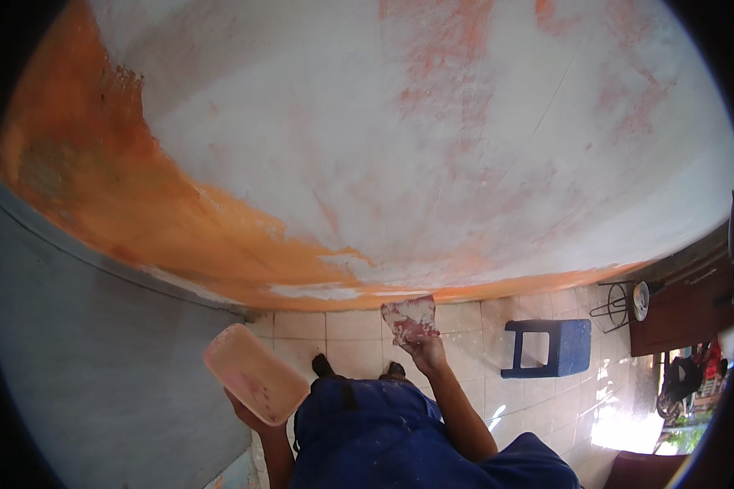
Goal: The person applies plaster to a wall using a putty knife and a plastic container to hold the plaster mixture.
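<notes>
My left hand (246, 413) grips the side of a pale peach plastic tub (249, 354), tilted so its inside shows. Pinkish smears and a few dark spots mark its bottom. In my right hand (426, 355) is a wide putty knife (409, 318), its blade coated with white and dark red filler. The blade's far edge is close to the bottom of the wall; whether it touches I cannot tell. Before me rises the wall (326, 155), largely spread with white filler over reddish patches. Bare orange paint (187, 220) shows along its left and lower parts.
A blue plastic stool (569, 349) lies on its side or stands to my right on the tiled floor (457, 383). Beyond it are a black wire stand (613, 308) and brown wooden furniture (677, 314). A grey wall (106, 350) closes off the left. A motorbike (678, 387) shows at far right.
</notes>
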Demonstrator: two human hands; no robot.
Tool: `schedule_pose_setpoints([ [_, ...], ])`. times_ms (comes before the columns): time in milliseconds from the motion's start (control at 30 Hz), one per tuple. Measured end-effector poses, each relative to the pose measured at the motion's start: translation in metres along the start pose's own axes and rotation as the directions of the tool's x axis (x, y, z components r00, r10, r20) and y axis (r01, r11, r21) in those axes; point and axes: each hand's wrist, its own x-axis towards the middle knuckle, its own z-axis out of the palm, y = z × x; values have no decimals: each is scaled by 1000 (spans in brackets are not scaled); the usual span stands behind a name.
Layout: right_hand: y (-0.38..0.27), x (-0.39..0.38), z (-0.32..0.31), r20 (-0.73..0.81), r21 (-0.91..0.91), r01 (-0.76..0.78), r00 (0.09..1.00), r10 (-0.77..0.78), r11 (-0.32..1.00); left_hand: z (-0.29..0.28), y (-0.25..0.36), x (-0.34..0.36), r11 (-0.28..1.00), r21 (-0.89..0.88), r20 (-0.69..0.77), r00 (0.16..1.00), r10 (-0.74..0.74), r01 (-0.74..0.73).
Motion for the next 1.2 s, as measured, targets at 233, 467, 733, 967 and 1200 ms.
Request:
schedule_pose_setpoints([
  [233, 56, 172, -99, 105, 62, 99, 989, -105, 993, 27, 14, 6, 935, -295, -30, 976, -216, 198],
  [467, 1, 74, 50, 18, 25, 217, 976, -218, 976, -52, 13, 2, 977, 179, -49, 991, 125, -114],
  [733, 35, 44, 2, -211, 84, -5, 977, 23, 996, -30, 23, 11, 977, 156, 19, 989, 145, -146],
  [967, 28, 166, -51, -222, 11, 74, 972, -70, 997, -33, 31, 20, 978, -190, -65, 992, -106, 92],
  [1200, -72, -9, 74, -41, 14, 305, 952, -304, 952, -35, 32, 7, 725, 583, 143, 925, 353, -367],
])
